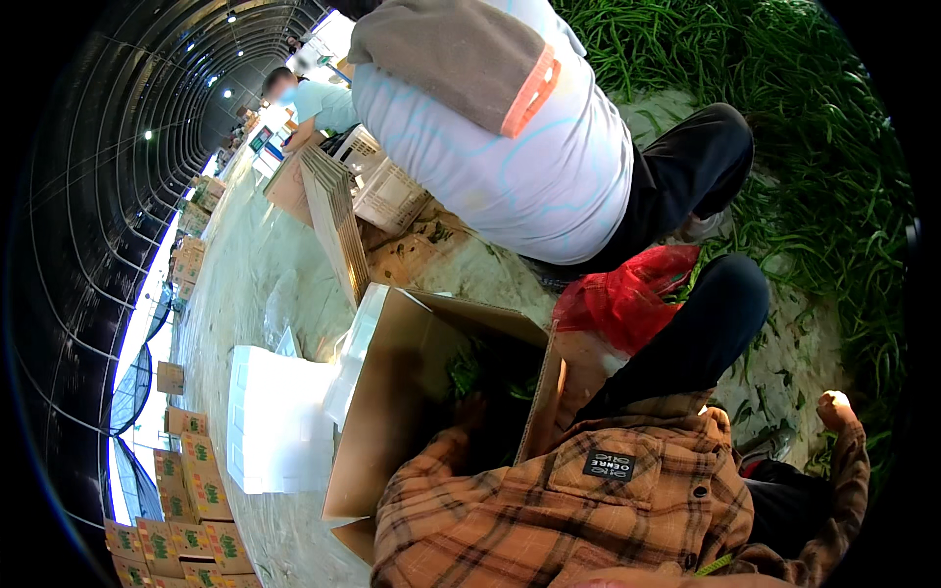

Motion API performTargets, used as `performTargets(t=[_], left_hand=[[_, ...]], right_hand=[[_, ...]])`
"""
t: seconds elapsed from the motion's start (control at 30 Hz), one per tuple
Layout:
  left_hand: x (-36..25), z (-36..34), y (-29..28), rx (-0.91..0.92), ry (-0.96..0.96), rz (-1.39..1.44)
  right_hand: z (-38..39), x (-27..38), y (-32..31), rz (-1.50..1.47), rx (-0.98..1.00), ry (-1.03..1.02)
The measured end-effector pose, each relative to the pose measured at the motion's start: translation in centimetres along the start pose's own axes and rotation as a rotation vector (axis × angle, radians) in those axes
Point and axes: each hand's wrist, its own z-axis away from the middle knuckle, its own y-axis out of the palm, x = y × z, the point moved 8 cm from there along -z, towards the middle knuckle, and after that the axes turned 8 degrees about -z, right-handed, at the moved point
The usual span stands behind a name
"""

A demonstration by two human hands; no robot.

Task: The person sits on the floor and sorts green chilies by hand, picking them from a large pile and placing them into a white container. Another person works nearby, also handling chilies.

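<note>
Plaid sleeves fill the bottom of the view, the person bent low over an open carton (392,392). Their left hand (470,412) is down inside it, among green stalks (464,370) lying at the carton's far inner side; the shadow hides the fingers, so I cannot tell whether they are apart or closed on anything. Their right hand (835,408) is off at the right, curled into a loose fist near the ground, seemingly holding nothing. Packing looks to be the step in hand: stalks being settled into the carton. The next move, I'd judge, calls for more stalks to be brought from the pile (833,176). Just beyond the carton's right edge sits a red net bag (627,294). White foam slabs (274,421) lie by its left edge. Further off a second person (510,137) crouches, back turned, beside flattened cartons (333,220)
</note>
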Motion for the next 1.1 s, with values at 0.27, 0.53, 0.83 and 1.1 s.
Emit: performTargets(t=[0.27, 0.53, 0.83, 1.1], left_hand=[[-0.8, 1.9, 0.0, -0.239, 0.086, -0.212], [3.3, 0.5, 1.3, -0.208, 0.072, -0.254], [1.9, 4.0, -1.9, -0.169, 0.057, -0.210], [2.5, 2.8, -2.3, 0.019, -0.040, 0.042]], right_hand=[[1.5, 2.9, -2.0, -0.106, -0.065, -0.060], [-0.1, 1.4, -1.2, -0.416, -0.085, -0.002], [1.3, 0.2, -1.3, -0.424, -0.049, 0.027], [0.7, -3.4, -0.4, -0.383, -0.050, 0.036]])
